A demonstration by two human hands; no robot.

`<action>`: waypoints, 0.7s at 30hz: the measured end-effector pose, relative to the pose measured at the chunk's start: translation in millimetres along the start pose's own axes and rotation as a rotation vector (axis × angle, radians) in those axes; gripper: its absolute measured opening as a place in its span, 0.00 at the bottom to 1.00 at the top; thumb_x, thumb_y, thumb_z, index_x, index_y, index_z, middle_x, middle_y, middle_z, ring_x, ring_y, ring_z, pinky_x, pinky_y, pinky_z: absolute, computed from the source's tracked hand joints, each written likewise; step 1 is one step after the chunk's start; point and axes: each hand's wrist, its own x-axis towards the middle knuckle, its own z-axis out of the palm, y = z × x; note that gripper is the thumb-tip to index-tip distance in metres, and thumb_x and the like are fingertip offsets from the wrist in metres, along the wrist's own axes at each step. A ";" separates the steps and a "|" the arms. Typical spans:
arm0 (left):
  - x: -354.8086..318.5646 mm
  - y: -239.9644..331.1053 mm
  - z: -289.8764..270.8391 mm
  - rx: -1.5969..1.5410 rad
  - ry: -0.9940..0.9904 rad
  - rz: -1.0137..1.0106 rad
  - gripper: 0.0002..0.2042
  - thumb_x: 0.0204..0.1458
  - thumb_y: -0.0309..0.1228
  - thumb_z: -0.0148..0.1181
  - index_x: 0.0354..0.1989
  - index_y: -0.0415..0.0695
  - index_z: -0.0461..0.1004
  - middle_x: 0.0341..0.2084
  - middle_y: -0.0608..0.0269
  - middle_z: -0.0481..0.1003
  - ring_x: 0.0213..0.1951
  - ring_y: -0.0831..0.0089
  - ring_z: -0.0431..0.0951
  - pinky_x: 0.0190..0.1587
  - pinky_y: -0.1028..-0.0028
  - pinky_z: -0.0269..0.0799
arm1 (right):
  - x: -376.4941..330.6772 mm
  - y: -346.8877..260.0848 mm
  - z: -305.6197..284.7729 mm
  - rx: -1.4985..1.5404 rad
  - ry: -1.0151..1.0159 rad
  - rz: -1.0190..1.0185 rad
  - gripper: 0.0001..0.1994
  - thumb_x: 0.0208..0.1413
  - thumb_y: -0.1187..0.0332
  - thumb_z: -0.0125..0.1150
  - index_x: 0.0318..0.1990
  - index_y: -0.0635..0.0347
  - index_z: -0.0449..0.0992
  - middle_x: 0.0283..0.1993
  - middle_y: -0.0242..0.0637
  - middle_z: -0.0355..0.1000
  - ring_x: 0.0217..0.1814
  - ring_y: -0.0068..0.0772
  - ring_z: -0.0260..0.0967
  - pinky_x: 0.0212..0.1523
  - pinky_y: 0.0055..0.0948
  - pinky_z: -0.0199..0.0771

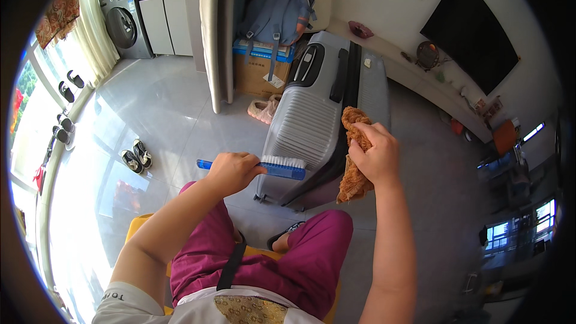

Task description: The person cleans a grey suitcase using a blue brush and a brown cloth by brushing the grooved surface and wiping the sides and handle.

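Note:
My left hand (230, 174) is closed round the handle of a blue scrubbing brush (282, 170). Its white bristles face up and away from me, and its head lies in front of the suitcase's near left part. In my right hand (379, 153) is a bunched orange-brown cloth (355, 183), which hangs below the fingers. The cloth is in front of the suitcase's right side; whether it touches the case I cannot tell. A large grey ribbed suitcase (306, 123) stands on the floor ahead of my knees, with a dark band along its middle and black handles.
Behind the suitcase, a blue-grey backpack (279, 15) rests on a cardboard box (258, 75). Pink slippers (262, 110) lie beside the box. Dark shoes (137, 157) are on the floor at left. A long low cabinet (414, 75) runs along the right wall. I sit on a yellow seat (137, 226).

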 end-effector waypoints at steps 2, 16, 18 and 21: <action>-4.6 2.1 -0.5 -0.045 0.036 -0.012 0.14 0.54 0.43 0.62 0.28 0.43 0.75 0.22 0.60 0.75 0.25 0.55 0.77 0.26 0.62 0.71 | 0.5 2.4 -0.1 -0.002 0.012 -0.005 0.15 0.41 0.69 0.64 0.41 0.57 0.81 0.36 0.39 0.76 0.37 0.45 0.75 0.39 0.37 0.77; 3.4 16.7 13.3 -0.143 0.179 -0.006 0.12 0.49 0.36 0.68 0.28 0.40 0.76 0.21 0.57 0.75 0.22 0.57 0.75 0.25 0.65 0.70 | -5.2 6.9 -1.5 0.005 0.033 0.009 0.16 0.41 0.68 0.64 0.41 0.57 0.82 0.35 0.39 0.76 0.36 0.44 0.76 0.38 0.37 0.77; -14.3 -17.5 20.3 -0.110 0.152 -0.045 0.12 0.49 0.36 0.69 0.27 0.40 0.76 0.20 0.57 0.75 0.22 0.57 0.75 0.25 0.65 0.70 | 2.2 2.1 -2.5 0.009 0.038 -0.004 0.16 0.41 0.68 0.64 0.41 0.58 0.81 0.35 0.39 0.76 0.36 0.45 0.76 0.38 0.37 0.77; -16.2 -11.6 15.6 -0.164 0.180 -0.034 0.11 0.49 0.35 0.69 0.28 0.40 0.76 0.20 0.57 0.75 0.22 0.57 0.75 0.24 0.65 0.69 | -1.4 2.4 0.7 0.008 0.032 0.010 0.16 0.41 0.69 0.64 0.41 0.59 0.81 0.35 0.40 0.76 0.36 0.45 0.76 0.39 0.37 0.77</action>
